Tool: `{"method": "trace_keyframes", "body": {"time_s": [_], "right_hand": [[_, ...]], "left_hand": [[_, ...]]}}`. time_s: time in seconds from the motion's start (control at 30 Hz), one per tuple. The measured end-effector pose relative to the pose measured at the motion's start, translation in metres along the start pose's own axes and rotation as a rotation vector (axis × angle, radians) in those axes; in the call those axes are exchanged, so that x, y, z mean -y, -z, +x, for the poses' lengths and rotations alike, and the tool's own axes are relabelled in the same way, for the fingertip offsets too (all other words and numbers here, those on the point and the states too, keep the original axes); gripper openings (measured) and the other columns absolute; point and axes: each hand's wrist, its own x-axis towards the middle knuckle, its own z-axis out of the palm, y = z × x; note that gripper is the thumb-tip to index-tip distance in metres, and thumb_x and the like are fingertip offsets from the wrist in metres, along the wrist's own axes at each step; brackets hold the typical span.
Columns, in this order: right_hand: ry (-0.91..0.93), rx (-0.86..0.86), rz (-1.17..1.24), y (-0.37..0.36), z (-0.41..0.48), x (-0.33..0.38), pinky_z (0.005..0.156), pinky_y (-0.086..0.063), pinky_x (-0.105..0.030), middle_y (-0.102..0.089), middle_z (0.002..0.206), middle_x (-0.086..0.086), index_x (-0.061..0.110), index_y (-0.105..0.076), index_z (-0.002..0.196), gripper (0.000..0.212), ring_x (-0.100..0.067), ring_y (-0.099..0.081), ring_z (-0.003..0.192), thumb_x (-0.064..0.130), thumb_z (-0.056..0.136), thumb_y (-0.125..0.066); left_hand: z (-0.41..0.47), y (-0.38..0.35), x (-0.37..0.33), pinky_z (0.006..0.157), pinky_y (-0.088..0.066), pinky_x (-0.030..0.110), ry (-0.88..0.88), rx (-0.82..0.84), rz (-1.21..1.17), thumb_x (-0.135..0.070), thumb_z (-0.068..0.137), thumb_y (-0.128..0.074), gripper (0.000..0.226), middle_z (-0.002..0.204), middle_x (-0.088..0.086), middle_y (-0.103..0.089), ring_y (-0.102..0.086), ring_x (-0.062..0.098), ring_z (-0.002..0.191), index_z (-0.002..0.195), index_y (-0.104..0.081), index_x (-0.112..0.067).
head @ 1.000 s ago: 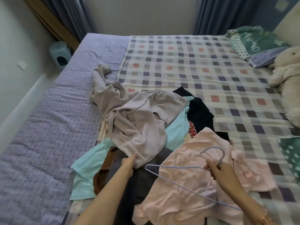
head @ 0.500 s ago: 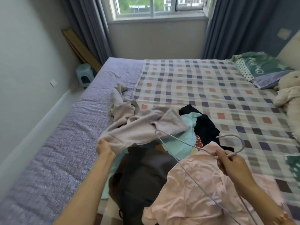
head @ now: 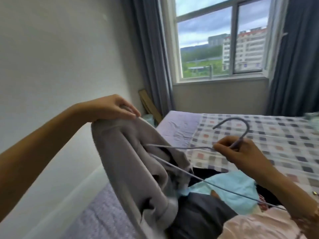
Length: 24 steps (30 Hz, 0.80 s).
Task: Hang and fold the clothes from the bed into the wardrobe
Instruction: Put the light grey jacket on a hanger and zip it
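My left hand (head: 110, 107) holds a grey garment (head: 131, 163) by its top edge, raised high above the bed, so the cloth hangs down in folds. My right hand (head: 241, 152) grips a thin lilac wire hanger (head: 181, 148) at the base of its hook. One arm of the hanger pokes into the grey garment. Below on the bed lie a turquoise garment (head: 233, 185), a dark grey garment (head: 198, 216) and a pale pink garment (head: 259, 225). No wardrobe is in view.
The bed has a checked cover (head: 276, 145) and a lilac patterned sheet (head: 103, 219) along the white wall (head: 60, 57). A window (head: 221, 40) with dark blue curtains (head: 151, 49) is behind. A wooden board (head: 149, 104) leans in the corner.
My left hand lifted the grey garment off the pile to chest height. My right hand raised the hanger and pushed one arm into the garment. The camera tilted up toward the window.
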Motion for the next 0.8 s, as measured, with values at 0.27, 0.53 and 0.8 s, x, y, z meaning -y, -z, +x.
{"method": "trace_keyframes", "body": {"time_s": [0.27,0.53,0.8], "right_hand": [[0.231,0.120,-0.032,-0.039,-0.009,0.081,0.048,-0.036,-0.012,-0.054,0.042,0.007,0.018,-0.064,0.060,0.022,0.000,-0.050,0.046,0.016,0.082,-0.068],[0.177,0.457,-0.191,-0.150,-0.052,0.081,0.049,-0.033,-0.013,-0.053,0.054,0.007,0.019,-0.059,0.065,0.023,-0.001,-0.048,0.054,0.020,0.088,-0.063],[0.017,0.565,0.028,-0.237,-0.085,0.022,0.059,-0.037,-0.022,-0.053,0.069,0.011,0.019,-0.052,0.115,0.027,-0.009,-0.049,0.064,0.022,0.089,-0.060]], "left_hand": [[-0.092,-0.040,0.013,0.070,-0.043,0.030,0.190,-0.147,0.833,-0.016,0.084,-0.054,0.013,0.103,0.013,-0.064,-0.062,0.032,0.096,0.088,-0.064,-0.009],[-0.141,-0.075,0.044,0.058,-0.033,0.027,0.253,-0.176,0.530,-0.018,0.086,-0.052,0.037,0.073,0.009,-0.053,-0.056,0.029,0.072,0.053,-0.037,-0.016],[-0.168,-0.107,0.026,0.054,-0.031,0.024,0.271,-0.243,0.074,-0.031,0.084,-0.062,0.035,0.061,0.005,-0.046,-0.041,0.011,0.060,0.066,-0.061,0.000]]}}
